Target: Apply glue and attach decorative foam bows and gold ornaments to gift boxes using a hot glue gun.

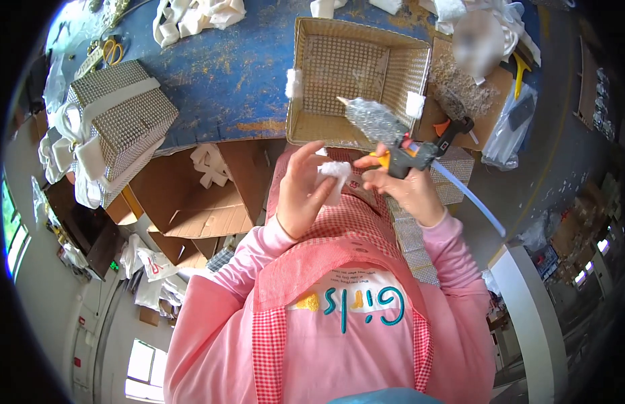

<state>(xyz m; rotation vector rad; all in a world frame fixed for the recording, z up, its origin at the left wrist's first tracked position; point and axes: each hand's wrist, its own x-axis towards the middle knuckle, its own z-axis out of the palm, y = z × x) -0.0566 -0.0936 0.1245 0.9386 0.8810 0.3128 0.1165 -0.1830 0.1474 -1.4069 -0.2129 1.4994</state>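
Note:
My left hand (297, 192) pinches a small piece of soft white fabric (335, 172) between thumb and fingers, in front of my apron. In my right hand (420, 195) is a hot glue gun (379, 124), its nozzle pointing up and left over the open box. A pale blue glue stick (468, 196) sticks out of the gun's back end. The open box (339, 75), covered in a beaded silver pattern, rests at the table's near edge with its inside facing me. White fabric bits hang on its left wall (293, 83) and right wall (414, 105).
A beaded box with a white ribbon bow (124, 111) sits at the left on the blue table (218, 81). Below the edge stand cardboard boxes (211, 195). At right lie a second glue gun (454, 131), a yellow-handled tool (521, 71) and cardboard. Yellow scissors (112, 51) lie far left.

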